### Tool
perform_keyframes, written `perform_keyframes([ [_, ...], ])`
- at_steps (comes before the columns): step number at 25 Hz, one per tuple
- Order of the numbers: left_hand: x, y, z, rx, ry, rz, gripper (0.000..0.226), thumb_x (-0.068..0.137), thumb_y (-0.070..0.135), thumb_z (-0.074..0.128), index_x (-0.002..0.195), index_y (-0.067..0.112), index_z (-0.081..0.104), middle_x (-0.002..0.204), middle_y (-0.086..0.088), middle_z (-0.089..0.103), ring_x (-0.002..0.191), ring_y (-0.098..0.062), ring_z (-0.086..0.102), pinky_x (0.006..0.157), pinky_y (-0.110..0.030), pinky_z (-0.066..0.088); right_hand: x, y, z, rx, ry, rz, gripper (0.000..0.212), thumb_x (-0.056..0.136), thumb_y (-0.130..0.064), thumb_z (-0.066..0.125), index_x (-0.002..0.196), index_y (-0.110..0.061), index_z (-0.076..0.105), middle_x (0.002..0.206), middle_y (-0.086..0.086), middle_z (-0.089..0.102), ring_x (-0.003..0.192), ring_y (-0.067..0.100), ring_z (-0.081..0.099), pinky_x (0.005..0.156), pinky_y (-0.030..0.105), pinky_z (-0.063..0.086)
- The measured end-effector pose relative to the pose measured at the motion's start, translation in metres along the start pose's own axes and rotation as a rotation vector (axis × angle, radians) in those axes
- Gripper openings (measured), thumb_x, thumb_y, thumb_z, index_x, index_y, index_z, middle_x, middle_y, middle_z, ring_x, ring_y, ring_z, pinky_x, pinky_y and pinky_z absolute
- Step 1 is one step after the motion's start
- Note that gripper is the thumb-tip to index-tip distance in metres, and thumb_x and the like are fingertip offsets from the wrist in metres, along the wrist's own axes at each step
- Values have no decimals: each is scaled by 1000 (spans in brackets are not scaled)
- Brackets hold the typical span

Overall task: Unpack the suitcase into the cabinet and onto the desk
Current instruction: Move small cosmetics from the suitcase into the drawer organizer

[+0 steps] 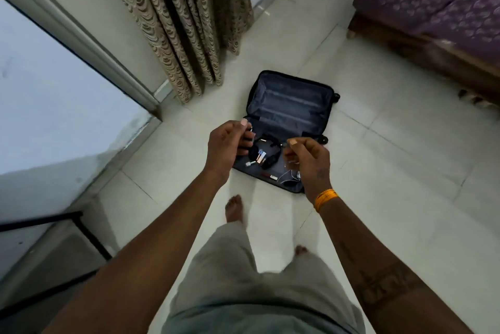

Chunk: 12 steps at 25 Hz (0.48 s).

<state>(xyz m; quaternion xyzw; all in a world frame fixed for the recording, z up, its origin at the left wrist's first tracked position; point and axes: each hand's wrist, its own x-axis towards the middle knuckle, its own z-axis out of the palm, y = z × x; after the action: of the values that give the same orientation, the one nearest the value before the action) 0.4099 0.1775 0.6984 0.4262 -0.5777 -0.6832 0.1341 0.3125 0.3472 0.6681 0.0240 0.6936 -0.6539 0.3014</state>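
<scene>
Hovering over open suitcase (289, 106) — both hands (226, 145) loosely curled.

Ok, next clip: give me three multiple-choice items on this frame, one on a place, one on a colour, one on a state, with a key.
1. Where does the suitcase lie?
A. on the bed
B. on the floor
C. on a desk

2. What colour is the band on the right wrist?
A. orange
B. green
C. white

3. How is the suitcase?
A. zipped shut
B. standing upright
C. open flat

Key: 1 B, it rests on the pale floor tiles, apart from the bed; 2 A, the wrist shows an orange strip; 3 C, both halves lie spread, with small things in the near one.
</scene>
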Motion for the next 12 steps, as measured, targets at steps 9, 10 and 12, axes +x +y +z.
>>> perform_keyframes([
  [9,179,-50,-10,149,-133,-183,30,101,32,64,105,4,74,84,-6,74,71,-16,66,60,-29,53,120,50,62,-13,192,122,11,99,-18,67,91,-11,70,77,4,71,74,22,65,69,35,55],
  [10,198,-68,-10,154,-122,-199,30,101,33,64,103,5,74,84,-6,74,71,-17,67,61,-30,53,137,67,63,-24,198,132,11,99,-18,67,90,-11,70,77,4,71,73,21,65,70,36,55],
  [12,236,-112,-8,147,-92,-220,28,101,35,64,101,10,75,84,-4,76,73,-17,68,62,-31,54,172,109,64,-48,188,144,12,99,-18,66,90,-12,70,78,5,70,72,18,65,70,35,56],
])
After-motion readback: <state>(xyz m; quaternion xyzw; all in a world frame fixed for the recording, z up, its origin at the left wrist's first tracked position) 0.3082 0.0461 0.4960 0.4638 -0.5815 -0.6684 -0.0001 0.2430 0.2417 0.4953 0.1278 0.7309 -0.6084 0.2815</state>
